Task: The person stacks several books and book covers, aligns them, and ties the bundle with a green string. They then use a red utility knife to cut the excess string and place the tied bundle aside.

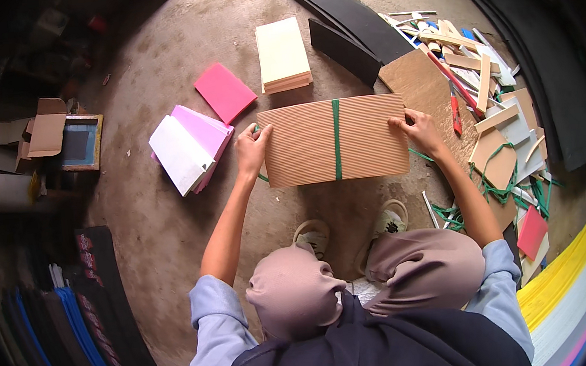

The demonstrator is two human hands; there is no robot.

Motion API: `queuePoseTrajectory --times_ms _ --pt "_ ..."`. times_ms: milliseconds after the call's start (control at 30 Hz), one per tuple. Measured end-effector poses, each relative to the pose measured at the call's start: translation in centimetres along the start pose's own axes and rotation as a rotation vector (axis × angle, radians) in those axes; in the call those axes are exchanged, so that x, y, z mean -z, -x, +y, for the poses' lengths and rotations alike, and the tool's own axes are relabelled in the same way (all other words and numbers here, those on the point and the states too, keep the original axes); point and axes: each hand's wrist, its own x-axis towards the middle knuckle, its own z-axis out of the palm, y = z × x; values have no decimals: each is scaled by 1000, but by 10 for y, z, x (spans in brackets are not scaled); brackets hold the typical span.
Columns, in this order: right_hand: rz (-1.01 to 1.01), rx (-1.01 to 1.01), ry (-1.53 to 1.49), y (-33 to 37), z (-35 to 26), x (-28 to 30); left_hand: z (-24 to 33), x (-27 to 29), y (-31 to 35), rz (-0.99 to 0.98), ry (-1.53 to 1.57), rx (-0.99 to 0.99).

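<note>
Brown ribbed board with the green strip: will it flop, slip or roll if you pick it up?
The brown ribbed board will probably stay stiff, because it looks flat between the left hand and right hand. Its ridges might make it less slippery. It likely won't roll, since it's a flat oblong.

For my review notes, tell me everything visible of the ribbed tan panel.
The ribbed tan panel looks like corrugated cardboard: rectangular, its long sides and ribs running left to right. A green strip crosses its middle. The left hand pinches its left edge, the right hand its right. It is ahead of the shoes; its underside is hidden.
</note>
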Motion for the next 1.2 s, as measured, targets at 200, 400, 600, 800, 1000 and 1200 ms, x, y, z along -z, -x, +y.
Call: queuePoseTrajectory --times_ms 200,400,600,800,1000,1200 --pt "-88 -166 115 -26 17 -14 -9 -19 -35 -134 -209 172" --pt "-124 -323 224 -35 10 -19 -20 -33 -37 35 -249 99" --pt "-141 -302 552 -30 -20 -14 -19 -30 -30 18 -312 37" --pt "-145 -280 631 -29 -2 30 4 27 -38 -169 -683 47" --pt "-221 -254 383 -28 -19 66 46 65 -21 -268 -651 36" --pt "-129 -151 316 -47 -44 -45 46 -53 -7 -231 -455 19"
